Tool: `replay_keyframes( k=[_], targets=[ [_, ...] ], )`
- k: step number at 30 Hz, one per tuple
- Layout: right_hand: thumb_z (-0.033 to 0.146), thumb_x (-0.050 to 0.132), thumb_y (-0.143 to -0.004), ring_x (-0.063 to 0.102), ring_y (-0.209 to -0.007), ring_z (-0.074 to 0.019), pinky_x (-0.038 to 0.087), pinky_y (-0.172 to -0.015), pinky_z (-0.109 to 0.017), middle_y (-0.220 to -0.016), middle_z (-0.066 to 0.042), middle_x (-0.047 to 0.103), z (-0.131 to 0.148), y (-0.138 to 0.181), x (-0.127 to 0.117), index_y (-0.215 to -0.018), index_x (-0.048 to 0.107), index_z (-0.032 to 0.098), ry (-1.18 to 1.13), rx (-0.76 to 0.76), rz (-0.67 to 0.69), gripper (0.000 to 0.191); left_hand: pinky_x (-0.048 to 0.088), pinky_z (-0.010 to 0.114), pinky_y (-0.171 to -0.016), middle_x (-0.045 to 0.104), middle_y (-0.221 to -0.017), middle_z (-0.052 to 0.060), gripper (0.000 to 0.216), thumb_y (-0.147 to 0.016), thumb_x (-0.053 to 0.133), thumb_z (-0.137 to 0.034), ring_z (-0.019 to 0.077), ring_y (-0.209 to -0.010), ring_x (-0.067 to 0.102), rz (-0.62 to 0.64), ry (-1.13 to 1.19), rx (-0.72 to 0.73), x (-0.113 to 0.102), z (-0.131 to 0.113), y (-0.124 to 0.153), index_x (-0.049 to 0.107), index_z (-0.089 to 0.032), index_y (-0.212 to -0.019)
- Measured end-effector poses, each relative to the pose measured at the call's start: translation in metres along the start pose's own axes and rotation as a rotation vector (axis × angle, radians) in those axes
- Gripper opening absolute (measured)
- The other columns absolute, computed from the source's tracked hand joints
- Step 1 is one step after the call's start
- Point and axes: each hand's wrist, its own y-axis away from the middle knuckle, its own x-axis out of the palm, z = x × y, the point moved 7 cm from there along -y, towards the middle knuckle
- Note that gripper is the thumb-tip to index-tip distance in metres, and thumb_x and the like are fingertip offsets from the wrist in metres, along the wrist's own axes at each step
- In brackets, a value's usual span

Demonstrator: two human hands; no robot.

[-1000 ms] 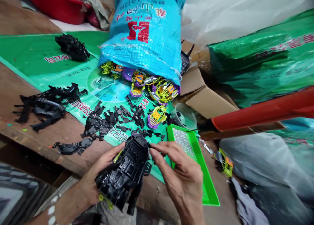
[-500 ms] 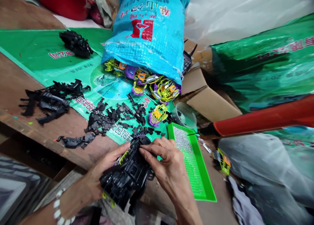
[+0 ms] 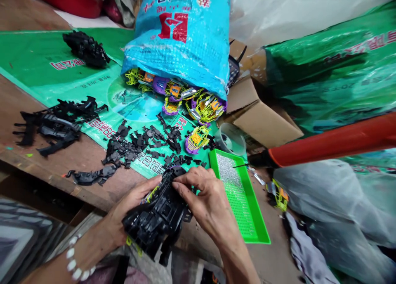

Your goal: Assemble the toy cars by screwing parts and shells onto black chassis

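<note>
A black plastic toy car chassis (image 3: 161,214), with bits of yellow frame showing along its edge, is held underside up and tilted over the table's front edge. My left hand (image 3: 123,214) is closed around its left side, thumb along the upper edge. At the chassis's far end my right hand (image 3: 206,201) has thumb and finger pinched together against the black plastic; whatever is between the fingertips is too small to make out. Just right of that hand lies a green tray (image 3: 260,220) with many small silvery screws (image 3: 227,170).
Small black plastic parts (image 3: 139,145) lie beyond the hands, larger black parts (image 3: 58,125) to the left. Yellow-and-purple car frames (image 3: 207,106) spill from a blue sack (image 3: 176,57). A red electric screwdriver (image 3: 324,141) reaches over the tray from the right. A cardboard box (image 3: 266,121) stands behind.
The view has shifted slightly, so the table things sit a little higher and further left. Both hands keep the same grip on the chassis, with the right fingertips still at its far end.
</note>
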Motion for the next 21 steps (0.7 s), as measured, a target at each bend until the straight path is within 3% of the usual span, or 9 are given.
replay_keyframes(
  k=[6, 10, 15, 21],
  targets=[
    [0.015, 0.071, -0.083, 0.055, -0.074, -0.0145, 0.028, -0.076, -0.034, -0.071, 0.003, 0.062, 0.0023, 0.0016, -0.0017, -0.072, 0.068, 0.020, 0.053, -0.037, -0.028, 0.013, 0.052, 0.016, -0.078, 0.076, -0.078, -0.003, 0.007, -0.082, 0.073, -0.024, 0.0102, -0.075, 0.070, -0.025, 0.024, 0.079, 0.0059, -0.0048, 0.0026, 0.077, -0.019, -0.078],
    [0.012, 0.070, -0.082, 0.050, -0.072, -0.0145, 0.028, -0.071, -0.031, -0.068, 0.003, 0.056, 0.0075, 0.0013, -0.0014, -0.068, 0.061, 0.017, 0.111, -0.102, -0.060, 0.018, 0.051, 0.015, -0.079, 0.077, -0.078, -0.002, 0.011, -0.086, 0.069, -0.024, 0.0094, -0.075, 0.070, 0.016, -0.035, 0.118, 0.0101, -0.0092, 0.0026, 0.078, -0.017, -0.087],
    [0.009, 0.069, -0.082, 0.047, -0.069, -0.0129, 0.029, -0.069, -0.029, -0.065, 0.004, 0.051, 0.0097, 0.0012, -0.0022, -0.062, 0.050, 0.017, 0.111, -0.154, -0.092, 0.028, 0.053, 0.021, -0.074, 0.077, -0.080, 0.002, 0.016, -0.088, 0.067, -0.027, 0.0136, -0.074, 0.070, -0.039, -0.067, 0.092, 0.0046, -0.0078, 0.0023, 0.078, -0.016, -0.091],
    [0.018, 0.069, -0.085, 0.050, -0.073, -0.0148, 0.030, -0.076, -0.034, -0.068, 0.003, 0.055, 0.0097, 0.0031, -0.0016, -0.063, 0.057, 0.018, 0.097, -0.113, 0.013, 0.026, 0.053, 0.016, -0.070, 0.076, -0.077, 0.001, 0.016, -0.090, 0.063, -0.023, 0.0095, -0.067, 0.070, -0.016, 0.005, 0.084, 0.0052, -0.0056, 0.0022, 0.077, -0.016, -0.089]
  ],
)
